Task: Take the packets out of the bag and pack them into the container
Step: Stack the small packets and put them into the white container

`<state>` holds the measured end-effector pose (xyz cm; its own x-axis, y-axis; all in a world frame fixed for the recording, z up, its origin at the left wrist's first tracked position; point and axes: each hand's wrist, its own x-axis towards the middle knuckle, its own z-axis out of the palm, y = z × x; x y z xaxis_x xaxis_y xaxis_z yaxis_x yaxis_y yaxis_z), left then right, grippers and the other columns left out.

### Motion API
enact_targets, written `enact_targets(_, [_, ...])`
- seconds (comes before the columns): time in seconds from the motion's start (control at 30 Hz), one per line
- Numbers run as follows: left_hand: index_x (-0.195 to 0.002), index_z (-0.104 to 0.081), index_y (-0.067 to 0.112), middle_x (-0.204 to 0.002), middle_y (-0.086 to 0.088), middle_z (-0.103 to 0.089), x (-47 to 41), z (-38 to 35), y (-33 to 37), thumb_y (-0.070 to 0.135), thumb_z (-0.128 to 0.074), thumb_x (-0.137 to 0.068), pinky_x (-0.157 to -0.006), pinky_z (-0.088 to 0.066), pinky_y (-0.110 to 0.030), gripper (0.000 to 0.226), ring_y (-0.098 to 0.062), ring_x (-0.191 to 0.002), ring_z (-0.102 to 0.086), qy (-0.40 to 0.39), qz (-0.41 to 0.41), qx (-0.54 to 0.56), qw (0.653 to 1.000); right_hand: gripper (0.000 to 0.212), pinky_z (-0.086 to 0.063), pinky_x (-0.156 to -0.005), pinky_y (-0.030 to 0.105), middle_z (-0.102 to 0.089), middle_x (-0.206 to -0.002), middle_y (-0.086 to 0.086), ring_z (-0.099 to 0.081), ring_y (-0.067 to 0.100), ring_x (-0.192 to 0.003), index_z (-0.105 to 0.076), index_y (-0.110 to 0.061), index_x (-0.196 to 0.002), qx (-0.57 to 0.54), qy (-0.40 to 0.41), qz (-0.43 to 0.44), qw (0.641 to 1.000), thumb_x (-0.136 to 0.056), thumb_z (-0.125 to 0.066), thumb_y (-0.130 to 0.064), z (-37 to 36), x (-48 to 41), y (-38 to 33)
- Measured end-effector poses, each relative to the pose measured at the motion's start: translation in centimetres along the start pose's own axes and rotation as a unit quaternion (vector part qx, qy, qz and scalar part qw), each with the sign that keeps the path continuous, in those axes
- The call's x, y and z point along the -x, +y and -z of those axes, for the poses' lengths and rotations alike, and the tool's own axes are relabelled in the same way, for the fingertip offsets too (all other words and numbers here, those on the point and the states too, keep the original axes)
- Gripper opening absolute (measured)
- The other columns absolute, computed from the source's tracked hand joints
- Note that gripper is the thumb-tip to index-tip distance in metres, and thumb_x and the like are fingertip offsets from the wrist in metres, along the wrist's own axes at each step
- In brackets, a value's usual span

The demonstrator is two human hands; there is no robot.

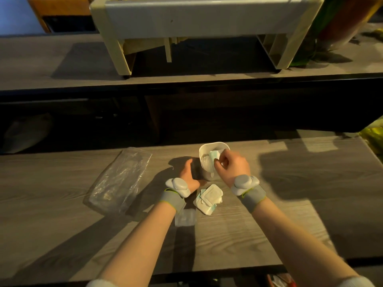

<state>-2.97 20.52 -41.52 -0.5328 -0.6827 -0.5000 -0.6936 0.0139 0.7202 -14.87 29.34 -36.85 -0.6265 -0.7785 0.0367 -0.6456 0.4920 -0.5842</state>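
A white container (pixel 213 147) stands near the far edge of the grey wooden table (pixel 269 214). My right hand (pixel 232 165) is over its rim, fingers pinched on a white-and-teal packet (pixel 214 155) that dips into the container. My left hand (pixel 189 175) is against the container's left side; its fingers are in shadow. A small pile of white packets (pixel 208 198) lies just in front of the container, between my wrists. One more flat packet (pixel 185 217) lies beside my left forearm. The clear plastic bag (pixel 121 180) lies flat to the left.
A second, higher table surface (pixel 41 63) runs behind a dark gap, carrying a cream plastic stand (pixel 203 19). Something yellow-green (pixel 375 135) shows at the right edge. Both of my wrists wear grey bands with sensor units.
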Motion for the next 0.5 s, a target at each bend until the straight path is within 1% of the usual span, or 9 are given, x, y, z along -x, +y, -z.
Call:
enact_targets(0.07, [-0.139,-0.036,0.010,-0.141,-0.015,-0.045,0.7,0.0,-1.8,0.013,-0.071,-0.078,-0.107,-0.040,-0.037,0.070,-0.031,-0.129,-0.046,0.033,0.007,-0.032,0.999,0.023,-0.036,-0.055,0.029,-0.052,-0.061,-0.002,-0.051,0.022,-0.062,-0.049,-0.019,-0.066,0.002,-0.054,-0.004,0.999,-0.084,-0.059,-0.028,-0.6,1.9,0.7])
enact_targets(0.17, [-0.114,-0.060,0.004,-0.115,-0.013,-0.052,2.1,-0.3,-4.4,0.015,-0.072,-0.076,-0.094,-0.044,-0.027,0.041,-0.028,-0.108,-0.056,0.039,0.016,-0.067,0.997,0.018,-0.045,-0.061,0.034,-0.060,-0.067,0.001,-0.062,0.028,-0.073,-0.053,-0.023,-0.065,0.031,-0.160,-0.010,0.987,-0.081,-0.058,-0.029,-2.8,4.3,1.8])
enact_targets(0.2, [-0.109,-0.062,0.002,-0.108,-0.009,-0.048,2.7,-0.4,-5.0,0.014,-0.073,-0.075,-0.089,-0.043,-0.023,0.038,-0.024,-0.099,-0.056,0.029,0.018,-0.079,0.996,0.009,-0.049,-0.067,0.034,-0.066,-0.077,0.002,-0.064,0.029,-0.081,-0.059,-0.024,-0.073,0.037,-0.198,-0.021,0.979,-0.081,-0.057,-0.028,-3.6,4.7,2.2])
enact_targets(0.23, [-0.107,-0.062,0.002,-0.104,-0.006,-0.043,3.2,-0.6,-5.6,0.013,-0.073,-0.074,-0.085,-0.042,-0.021,0.036,-0.021,-0.092,-0.053,0.017,0.021,-0.091,0.996,0.011,-0.050,-0.073,0.034,-0.069,-0.091,0.002,-0.065,0.028,-0.091,-0.064,-0.025,-0.087,0.053,-0.231,-0.033,0.971,-0.082,-0.055,-0.026,-4.2,5.0,2.5])
enact_targets(0.27, [-0.107,-0.063,0.001,-0.103,-0.005,-0.040,3.7,-0.8,-6.2,0.011,-0.074,-0.073,-0.084,-0.043,-0.021,0.037,-0.020,-0.090,-0.051,0.007,0.020,-0.104,0.994,0.025,-0.050,-0.080,0.034,-0.069,-0.106,0.003,-0.064,0.028,-0.102,-0.064,-0.026,-0.105,0.074,-0.258,-0.035,0.963,-0.083,-0.053,-0.022,-4.6,5.2,2.8])
enact_targets(0.3, [-0.106,-0.063,0.001,-0.104,-0.005,-0.039,4.0,-0.9,-6.5,0.011,-0.074,-0.070,-0.086,-0.044,-0.022,0.039,-0.022,-0.092,-0.053,0.000,0.017,-0.113,0.993,0.038,-0.049,-0.086,0.033,-0.064,-0.121,0.003,-0.060,0.028,-0.111,-0.057,-0.026,-0.122,0.099,-0.284,-0.033,0.953,-0.085,-0.051,-0.019,-4.8,4.7,3.2])
enact_targets(0.37, [-0.106,-0.064,0.004,-0.107,-0.008,-0.042,4.4,-1.5,-7.6,0.012,-0.072,-0.063,-0.089,-0.043,-0.023,0.044,-0.028,-0.104,-0.056,-0.006,0.016,-0.136,0.991,0.059,-0.043,-0.097,0.031,-0.048,-0.142,0.004,-0.051,0.025,-0.127,-0.038,-0.025,-0.142,0.139,-0.333,-0.004,0.933,-0.086,-0.052,-0.015,-4.9,4.1,3.6])
enact_targets(0.43, [-0.107,-0.062,0.008,-0.115,-0.011,-0.045,4.6,-1.7,-8.0,0.008,-0.071,-0.065,-0.088,-0.040,-0.024,0.043,-0.030,-0.109,-0.053,-0.009,0.005,-0.169,0.986,0.071,-0.037,-0.103,0.028,-0.039,-0.147,0.005,-0.042,0.023,-0.135,-0.026,-0.023,-0.148,0.161,-0.366,0.009,0.917,-0.085,-0.056,-0.011,-4.9,3.6,3.8])
enact_targets(0.5, [-0.107,-0.061,0.010,-0.114,-0.009,-0.044,4.8,-1.9,-8.2,0.009,-0.072,-0.066,-0.087,-0.035,-0.024,0.043,-0.029,-0.109,-0.049,-0.014,-0.002,-0.216,0.976,0.070,-0.039,-0.101,0.030,-0.039,-0.144,0.005,-0.043,0.024,-0.133,-0.028,-0.024,-0.146,0.193,-0.368,-0.004,0.909,-0.084,-0.056,-0.008,-5.1,3.5,3.7])
